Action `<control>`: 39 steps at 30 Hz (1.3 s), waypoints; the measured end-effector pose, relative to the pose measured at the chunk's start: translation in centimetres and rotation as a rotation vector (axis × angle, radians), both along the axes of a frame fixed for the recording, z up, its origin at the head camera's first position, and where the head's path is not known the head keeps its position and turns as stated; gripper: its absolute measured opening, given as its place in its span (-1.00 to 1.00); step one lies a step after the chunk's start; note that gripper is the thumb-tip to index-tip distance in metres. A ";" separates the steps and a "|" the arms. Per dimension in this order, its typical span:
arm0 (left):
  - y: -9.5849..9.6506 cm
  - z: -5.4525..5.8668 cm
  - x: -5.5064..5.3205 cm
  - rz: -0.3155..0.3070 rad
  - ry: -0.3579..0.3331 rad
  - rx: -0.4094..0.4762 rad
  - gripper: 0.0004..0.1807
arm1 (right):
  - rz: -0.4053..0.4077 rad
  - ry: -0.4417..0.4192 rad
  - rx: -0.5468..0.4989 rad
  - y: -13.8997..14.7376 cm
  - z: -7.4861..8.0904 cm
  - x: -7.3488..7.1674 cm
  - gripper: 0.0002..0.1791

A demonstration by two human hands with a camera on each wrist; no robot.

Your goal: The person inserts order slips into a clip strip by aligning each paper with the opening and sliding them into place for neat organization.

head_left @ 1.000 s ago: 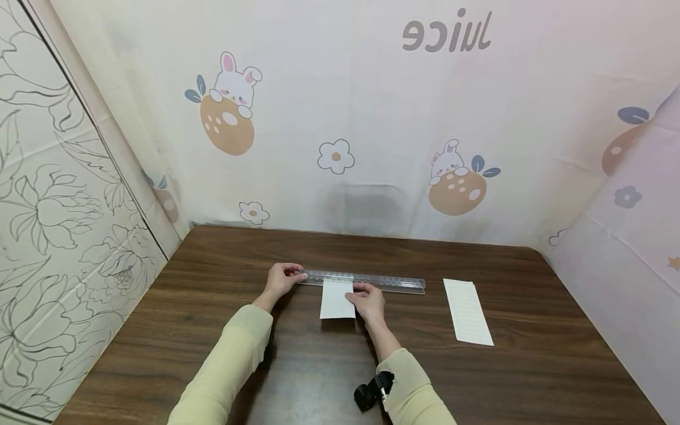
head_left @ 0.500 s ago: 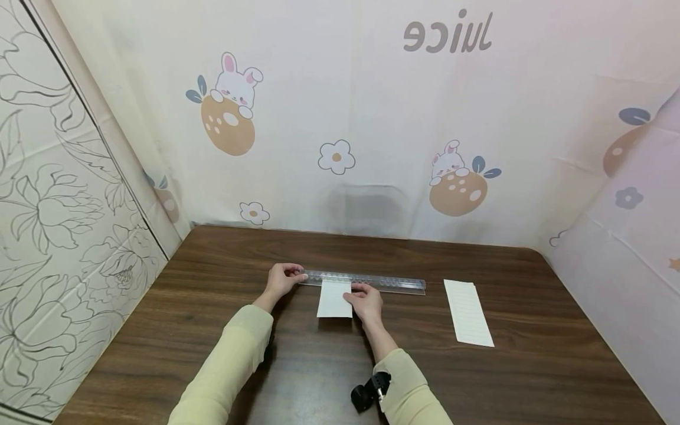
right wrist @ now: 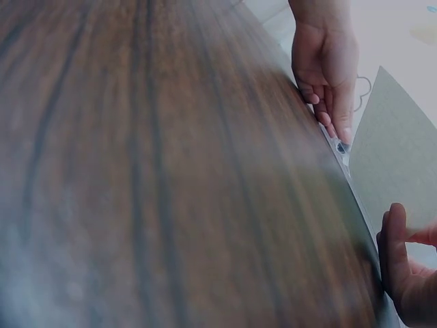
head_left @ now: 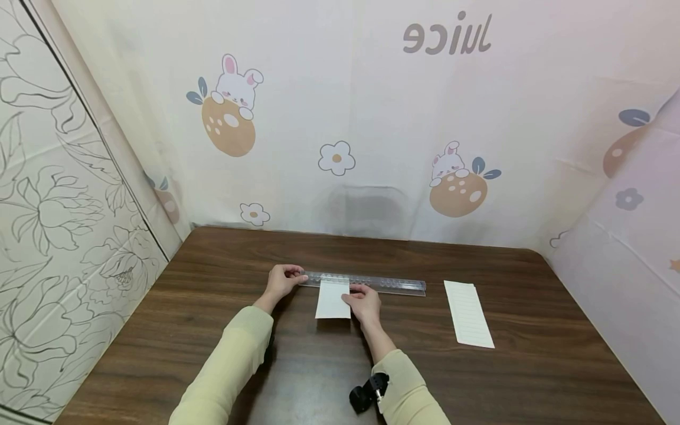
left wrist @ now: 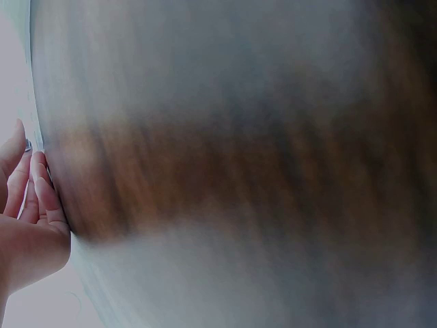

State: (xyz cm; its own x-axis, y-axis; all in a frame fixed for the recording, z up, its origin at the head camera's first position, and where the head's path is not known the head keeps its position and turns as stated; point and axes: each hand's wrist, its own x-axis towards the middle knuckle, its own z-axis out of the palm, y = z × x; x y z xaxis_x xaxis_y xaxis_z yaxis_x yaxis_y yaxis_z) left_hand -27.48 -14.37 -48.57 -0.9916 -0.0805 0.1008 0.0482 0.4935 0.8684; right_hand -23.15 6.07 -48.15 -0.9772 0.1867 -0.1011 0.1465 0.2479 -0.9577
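A clear plastic ruler lies crosswise on the table. My left hand pinches its left end between thumb and fingers; the left wrist view shows this hand at the far left edge. With my right hand I hold a small white sheet of paper by its right edge. The sheet's far edge meets the ruler, and its near edge is lifted, casting a shadow below. In the right wrist view the paper slants up from the table between both hands.
A lined white paper strip lies on the dark wooden table to the right of the ruler. A printed curtain hangs behind the table's far edge. A black camera mount sits at the right wrist.
My right hand has slid the white sheet slightly left along the ruler. The left hand and the ruler have stayed in place.
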 end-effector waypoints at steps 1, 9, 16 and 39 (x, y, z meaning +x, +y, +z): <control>0.0 0.0 0.0 0.000 0.004 -0.003 -0.82 | -0.001 0.001 0.003 0.0 0.0 0.0 -0.69; 0.0 0.0 0.0 0.006 -0.005 -0.012 -0.82 | 0.000 0.008 0.027 -0.3 -0.1 0.0 -0.68; 0.0 0.1 0.0 0.003 -0.021 0.002 -0.80 | 0.009 0.003 0.017 -0.5 -0.2 -0.1 -0.68; -0.1 -0.2 0.0 -0.003 0.009 -0.005 -0.82 | 0.019 0.043 0.038 -1.3 -0.1 0.1 -0.68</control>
